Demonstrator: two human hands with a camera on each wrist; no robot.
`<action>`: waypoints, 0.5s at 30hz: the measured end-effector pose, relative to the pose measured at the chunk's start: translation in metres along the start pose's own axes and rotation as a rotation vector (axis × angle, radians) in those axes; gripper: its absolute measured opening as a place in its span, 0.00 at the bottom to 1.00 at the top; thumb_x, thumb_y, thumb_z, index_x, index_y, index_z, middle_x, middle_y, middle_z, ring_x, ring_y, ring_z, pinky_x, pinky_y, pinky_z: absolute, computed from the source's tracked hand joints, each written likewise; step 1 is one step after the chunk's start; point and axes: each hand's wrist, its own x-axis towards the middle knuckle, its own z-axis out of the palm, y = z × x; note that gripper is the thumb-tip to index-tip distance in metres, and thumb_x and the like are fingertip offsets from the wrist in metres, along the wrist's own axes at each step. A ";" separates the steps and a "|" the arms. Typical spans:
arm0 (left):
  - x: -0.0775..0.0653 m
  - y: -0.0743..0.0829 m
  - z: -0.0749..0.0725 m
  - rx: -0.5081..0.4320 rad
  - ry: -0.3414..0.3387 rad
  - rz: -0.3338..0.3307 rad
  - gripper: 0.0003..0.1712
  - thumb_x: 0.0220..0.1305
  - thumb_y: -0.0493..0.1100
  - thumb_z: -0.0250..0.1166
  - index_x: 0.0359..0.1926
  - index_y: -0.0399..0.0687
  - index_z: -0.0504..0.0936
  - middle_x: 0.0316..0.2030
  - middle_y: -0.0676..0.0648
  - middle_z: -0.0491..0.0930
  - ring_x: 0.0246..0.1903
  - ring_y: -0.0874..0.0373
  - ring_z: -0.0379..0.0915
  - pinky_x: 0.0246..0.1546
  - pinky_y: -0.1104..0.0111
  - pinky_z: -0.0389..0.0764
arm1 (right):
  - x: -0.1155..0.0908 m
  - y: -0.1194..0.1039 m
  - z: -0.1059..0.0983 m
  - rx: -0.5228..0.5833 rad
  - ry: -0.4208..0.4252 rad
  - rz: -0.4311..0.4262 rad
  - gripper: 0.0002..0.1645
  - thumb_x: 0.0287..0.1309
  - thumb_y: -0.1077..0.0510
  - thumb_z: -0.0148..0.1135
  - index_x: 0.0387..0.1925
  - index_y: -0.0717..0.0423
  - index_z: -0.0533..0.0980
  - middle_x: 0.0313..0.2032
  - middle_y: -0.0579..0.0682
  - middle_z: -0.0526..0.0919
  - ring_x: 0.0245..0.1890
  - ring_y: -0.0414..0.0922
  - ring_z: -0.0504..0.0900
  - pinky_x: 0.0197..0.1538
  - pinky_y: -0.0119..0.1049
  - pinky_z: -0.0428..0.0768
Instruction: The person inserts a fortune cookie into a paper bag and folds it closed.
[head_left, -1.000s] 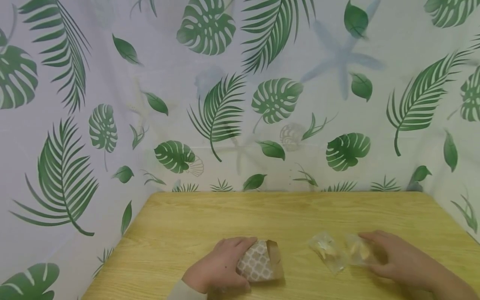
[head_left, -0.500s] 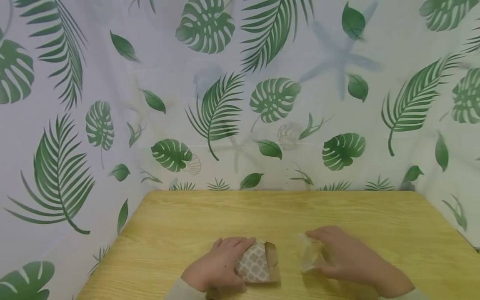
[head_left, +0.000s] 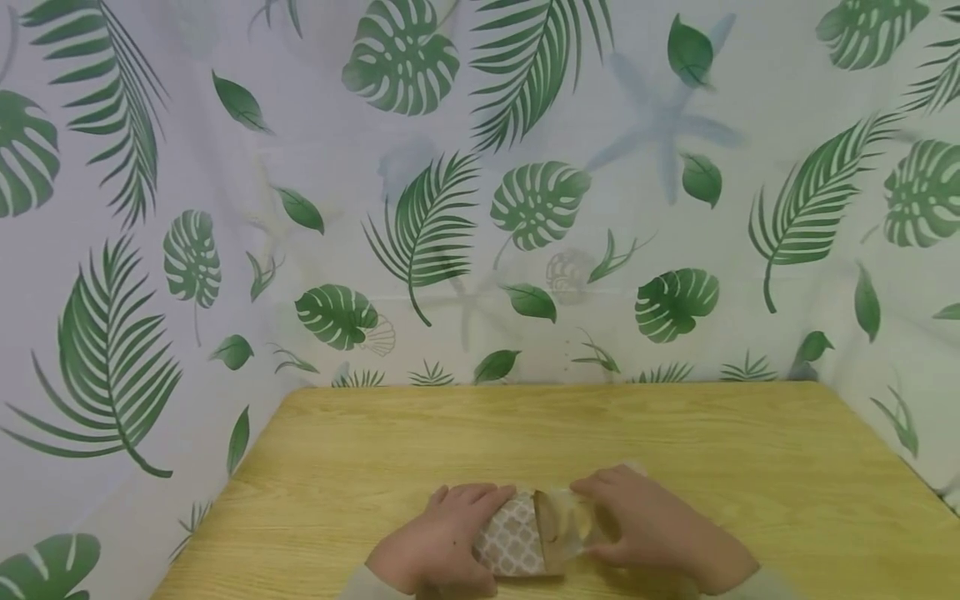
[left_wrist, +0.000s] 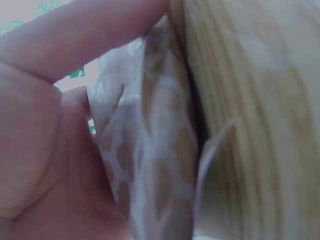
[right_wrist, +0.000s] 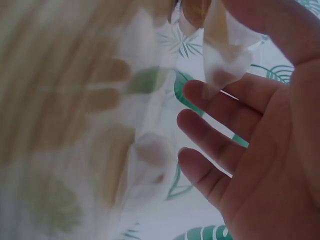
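Note:
My left hand grips a small paper bag, beige with a white lattice pattern, fingers behind it and thumb in front. The bag lies low on the table with its brown mouth facing right. In the left wrist view its creased side is close to my palm. Just right of the mouth, my right hand pinches a clear plastic packet with pale yellow contents. The right wrist view shows this packet between thumb and fingers; a second clear packet appears near the fingertips, blurred. What the packets contain is unclear.
Both hands work near the front of a wood-grain table. A white cloth wall printed with green leaves rises along its back and sides.
My right hand has moved left, bringing clear packets from the right part of the table up to the bag's mouth. The left hand has stayed on the bag.

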 end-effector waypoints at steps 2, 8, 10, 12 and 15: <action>-0.001 0.001 0.000 0.008 0.005 0.003 0.62 0.46 0.51 0.79 0.79 0.72 0.54 0.73 0.58 0.60 0.73 0.54 0.53 0.72 0.41 0.48 | 0.002 -0.003 0.001 0.018 -0.035 0.014 0.43 0.48 0.39 0.76 0.63 0.55 0.77 0.56 0.48 0.80 0.57 0.50 0.76 0.60 0.53 0.76; -0.002 0.002 0.001 0.018 0.016 0.006 0.63 0.44 0.51 0.79 0.79 0.69 0.55 0.73 0.56 0.60 0.72 0.53 0.54 0.72 0.41 0.49 | 0.008 -0.011 0.005 0.039 -0.082 0.049 0.45 0.47 0.39 0.75 0.64 0.57 0.75 0.58 0.51 0.80 0.59 0.53 0.76 0.61 0.56 0.75; -0.002 0.002 0.001 0.014 0.016 0.008 0.62 0.44 0.51 0.79 0.79 0.70 0.55 0.73 0.57 0.60 0.72 0.54 0.54 0.72 0.42 0.48 | 0.010 -0.012 0.007 0.047 -0.093 0.061 0.46 0.47 0.40 0.75 0.65 0.58 0.75 0.59 0.52 0.79 0.60 0.54 0.75 0.62 0.56 0.74; -0.001 0.002 0.001 0.006 0.012 0.011 0.62 0.45 0.51 0.79 0.79 0.70 0.55 0.73 0.59 0.60 0.72 0.55 0.54 0.72 0.42 0.48 | 0.012 -0.014 0.009 0.064 -0.113 0.083 0.48 0.48 0.40 0.75 0.66 0.59 0.73 0.60 0.53 0.78 0.61 0.55 0.75 0.62 0.56 0.74; 0.001 0.001 0.001 0.000 0.006 0.007 0.61 0.45 0.52 0.79 0.78 0.72 0.55 0.73 0.60 0.59 0.72 0.55 0.54 0.72 0.42 0.48 | 0.013 -0.016 0.012 0.086 -0.133 0.115 0.51 0.48 0.39 0.75 0.69 0.59 0.71 0.63 0.54 0.76 0.63 0.56 0.73 0.63 0.57 0.73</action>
